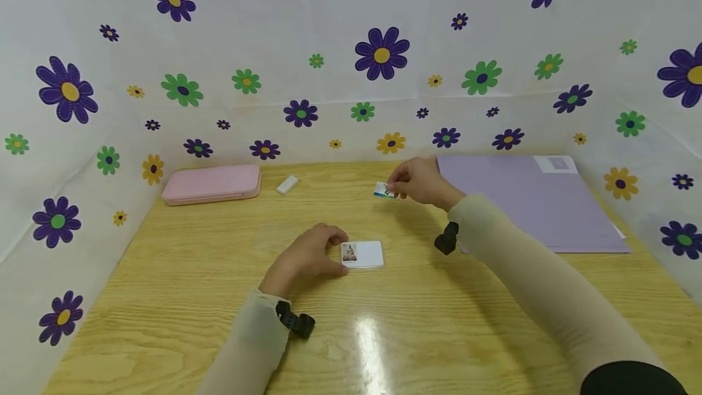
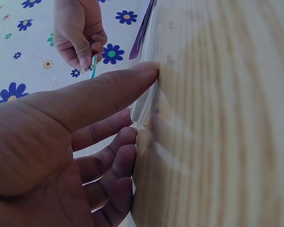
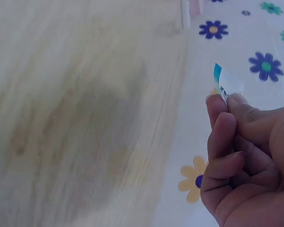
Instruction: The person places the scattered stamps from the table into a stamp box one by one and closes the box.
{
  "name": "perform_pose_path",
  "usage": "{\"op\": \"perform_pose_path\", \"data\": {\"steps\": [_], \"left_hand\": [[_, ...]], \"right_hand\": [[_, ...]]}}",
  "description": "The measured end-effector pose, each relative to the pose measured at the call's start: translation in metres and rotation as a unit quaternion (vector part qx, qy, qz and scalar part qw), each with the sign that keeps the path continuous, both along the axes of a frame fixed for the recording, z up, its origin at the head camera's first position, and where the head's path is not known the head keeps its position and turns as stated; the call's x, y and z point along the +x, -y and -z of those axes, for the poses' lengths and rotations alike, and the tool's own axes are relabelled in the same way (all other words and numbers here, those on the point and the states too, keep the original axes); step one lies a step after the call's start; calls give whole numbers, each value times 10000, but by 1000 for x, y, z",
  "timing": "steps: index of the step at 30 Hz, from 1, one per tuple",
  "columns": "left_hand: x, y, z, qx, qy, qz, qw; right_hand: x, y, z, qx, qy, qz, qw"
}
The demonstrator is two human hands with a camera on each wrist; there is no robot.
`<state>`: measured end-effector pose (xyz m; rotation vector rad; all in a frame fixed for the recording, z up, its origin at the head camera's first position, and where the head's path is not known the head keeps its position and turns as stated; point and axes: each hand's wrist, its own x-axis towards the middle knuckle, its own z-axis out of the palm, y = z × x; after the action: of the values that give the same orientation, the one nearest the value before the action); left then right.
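On the wooden table lies a white rounded card with a small picture at its left end. My left hand holds that end, with the thumb at the near edge and the index finger at the far edge. From the left wrist view, the thumb stretches to the card's edge and the other fingers curl beside the tabletop. Raised over the table farther back, my right hand pinches a small white paper piece with a blue-green edge, between thumb and fingers.
A clear flat sheet lies left of the left hand. Toward the back are a pink case and a white eraser-like block. A large purple folder covers the right side. Flower-printed cloth surrounds the table.
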<state>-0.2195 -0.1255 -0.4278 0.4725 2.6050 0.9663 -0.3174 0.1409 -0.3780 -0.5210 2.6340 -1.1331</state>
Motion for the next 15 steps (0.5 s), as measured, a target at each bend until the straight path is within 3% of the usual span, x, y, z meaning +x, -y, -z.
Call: {"op": "perform_pose_path", "data": {"steps": [8, 15], "left_hand": [[-2, 0, 1, -39, -30, 55, 10000], [-1, -1, 0, -27, -35, 10, 10000]], "right_hand": [[22, 9, 2, 140, 166, -649, 9977], [37, 13, 9, -214, 480, -904, 9945]]}}
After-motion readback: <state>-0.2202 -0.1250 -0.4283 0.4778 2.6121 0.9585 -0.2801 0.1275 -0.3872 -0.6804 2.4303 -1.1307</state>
